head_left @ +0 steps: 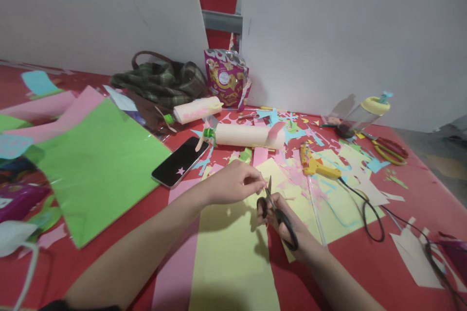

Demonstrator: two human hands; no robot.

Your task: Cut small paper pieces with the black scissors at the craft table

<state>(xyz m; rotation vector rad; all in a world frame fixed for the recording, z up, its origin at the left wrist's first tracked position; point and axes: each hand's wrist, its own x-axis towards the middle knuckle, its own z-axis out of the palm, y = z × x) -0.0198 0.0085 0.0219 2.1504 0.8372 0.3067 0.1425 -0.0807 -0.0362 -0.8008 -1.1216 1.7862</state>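
My right hand [279, 214] grips a pair of black-handled scissors [286, 228], with the blades pointing up and away from me. Beside the blades, my left hand [235, 182] pinches with thumb and forefinger; what sits in the pinch is too small to make out. Both hands are over a pale yellow paper sheet [233, 262], which overlaps a pink sheet [175, 257]. Beyond them lies a bottle wrapped in cream paper [248, 136] with a green cap. A black phone [180, 161] bearing a small pink star [180, 171] rests left of my left hand.
Green sheets [105, 165] cover the left side. A yellow glue gun [319, 167] trails its black cord at right, near a clear container with a yellow rim [365, 116] and pliers [390, 150]. Paper scraps, a purple snack bag [228, 77] and a plaid bag [164, 80] lie behind.
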